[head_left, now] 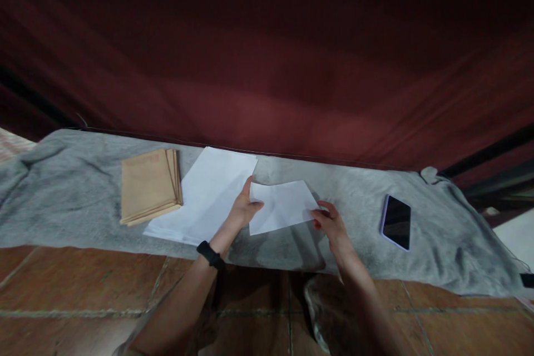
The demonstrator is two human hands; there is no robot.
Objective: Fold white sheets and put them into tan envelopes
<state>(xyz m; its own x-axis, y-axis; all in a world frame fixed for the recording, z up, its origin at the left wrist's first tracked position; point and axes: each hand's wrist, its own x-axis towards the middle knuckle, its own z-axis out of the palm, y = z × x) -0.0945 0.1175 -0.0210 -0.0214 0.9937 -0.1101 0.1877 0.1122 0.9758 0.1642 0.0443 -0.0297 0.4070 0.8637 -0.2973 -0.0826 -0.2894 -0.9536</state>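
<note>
A white sheet of paper [283, 206], possibly folded, is held up between my two hands, tilted above the grey cloth. My left hand [244, 207] grips its left edge, thumb on top and fingers behind. The right edge is pinched by my right hand [329, 222] between thumb and fingers. Just left of the held sheet, a stack of white paper [208, 192] lies on the cloth, its near right part beside my left wrist. Farther left sits a pile of brown envelopes [148, 186], slightly fanned.
The grey cloth [354, 194] covers a long low surface. A phone [396, 222] with a purple case lies on it at the right. A dark red drape [267, 78] rises along the back edge. Brown floor tiles [83, 278] show in front.
</note>
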